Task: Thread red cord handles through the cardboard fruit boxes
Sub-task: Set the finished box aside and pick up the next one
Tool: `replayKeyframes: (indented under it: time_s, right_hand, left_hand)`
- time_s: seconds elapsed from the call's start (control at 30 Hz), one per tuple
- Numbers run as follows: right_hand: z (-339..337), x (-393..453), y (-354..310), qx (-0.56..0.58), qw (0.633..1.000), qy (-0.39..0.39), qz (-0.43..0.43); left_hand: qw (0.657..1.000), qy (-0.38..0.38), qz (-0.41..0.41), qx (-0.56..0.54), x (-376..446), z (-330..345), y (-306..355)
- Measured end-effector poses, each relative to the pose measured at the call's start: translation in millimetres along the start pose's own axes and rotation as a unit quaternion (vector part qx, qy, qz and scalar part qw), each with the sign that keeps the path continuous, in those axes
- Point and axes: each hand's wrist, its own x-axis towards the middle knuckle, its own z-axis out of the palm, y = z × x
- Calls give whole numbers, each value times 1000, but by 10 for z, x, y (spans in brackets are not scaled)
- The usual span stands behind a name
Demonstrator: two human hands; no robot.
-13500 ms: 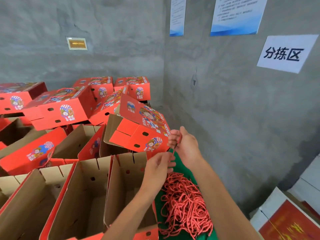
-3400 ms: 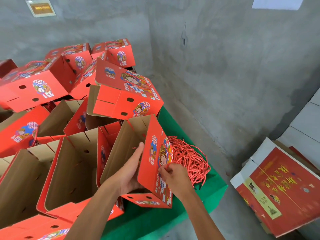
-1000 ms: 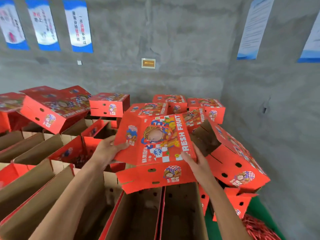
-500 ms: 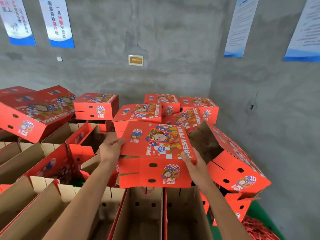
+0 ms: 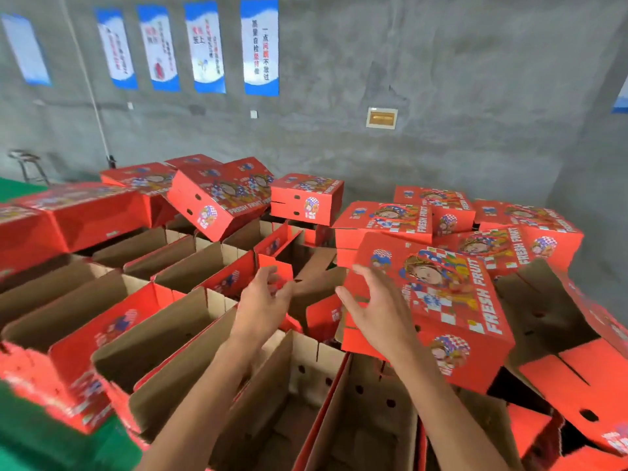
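Two empty, spread hands (image 5: pixel 263 305) (image 5: pixel 379 312) beside tilted box (image 5: pixel 452 300), long axis receding.

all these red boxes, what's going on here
A person is working over a pile of red cardboard fruit boxes, some printed side up, many standing open in rows. Both hands are open and empty: the left hand hovers over the open boxes, and the right hand is beside a printed box resting tilted on the pile, apparently just set down. No red cord is in view, so no threading is happening at this moment.
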Motion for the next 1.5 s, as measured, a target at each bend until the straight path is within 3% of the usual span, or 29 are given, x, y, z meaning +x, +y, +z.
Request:
replayKeyframes:
  time_s: [0.1, 0.3, 0.43, 0.57, 0.7, 0.87, 1.0, 1.23, 1.4, 1.5]
  right_hand:
    - [595, 86, -521, 36, 997, -56, -35]
    - [1901, 201, -1689, 71, 983, -134, -102]
    - [2753, 275, -2412, 74, 977, -170, -106]
    - [3449, 302, -2819, 94, 973, -201, -56]
    - [3864, 276, -2934, 85, 970, -225, -18]
    - [4198, 262, -3079, -39, 969, -246, -3]
    - [4502, 348, -3359, -55, 954, -279, 89]
    - [4789, 452, -3540, 162, 865, -384, 280]
    - [4515, 496, -3536, 194, 860, -353, 314]
    - [4159, 555, -3565, 166, 883, -324, 296]
  left_hand:
    - [997, 64, -24, 34, -117, -713, -417]
    - [984, 106, -62, 127, 3, -2063, -1419]
    - [976, 107, -71, 178, 206, -2942, -2173]
    - [970, 69, -94, 214, 410, -3540, -2849]
    - [967, -14, -91, 237, 604, -3698, -3271]
    - [956, -152, -73, 238, 782, -3568, -3393]
    - [940, -10, -3, 340, 942, -3602, -3519]
    - [953, -4, -62, 295, 1089, -3846, -3573]
    - [953, -9, -32, 301, 1079, -4023, -3358]
    - [968, 28, -24, 248, 1103, -4208, -2960]
